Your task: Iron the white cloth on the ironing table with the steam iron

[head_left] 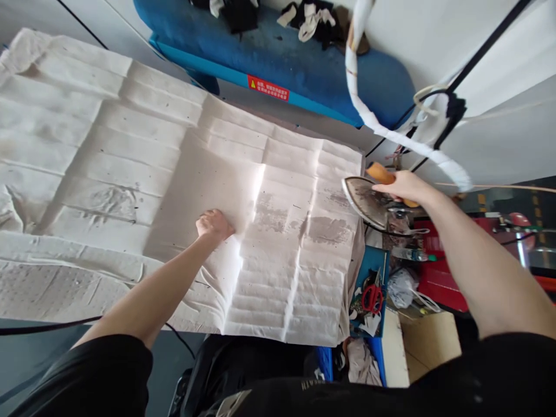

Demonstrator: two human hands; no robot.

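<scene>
Pressing down: The left hand (213,226) was laid knuckles-up near the middle of a creased off-white sheet (130,156). Its fingers were curled out of sight, so whether the grip was released or clenched could not be told; nothing was seen held.

Lifted: The orange handle (380,172) of a flat iron (365,202) was grasped by the right hand (402,185), with the grip closed over it.

Iron: It was held tilted at the right edge of the sheet, with its scuffed metal sole turned toward the sheet. Contact between them could not be made out.

Handling: The sheet was pinned by the left hand, well apart from the iron, and the cloth around that hand was pressed smooth. Fold lines were left standing across the rest.

Surface: Grey patches (299,220) were marked on the sheet, left of the iron.

Room: Beyond the sheet, a blue padded bench (299,69) was loaded with dark and pale garments (304,17). Right of the sheet, red-handled scissors (372,298) were laid in a blue tray (369,260), beside a plastic bag (402,288).
</scene>
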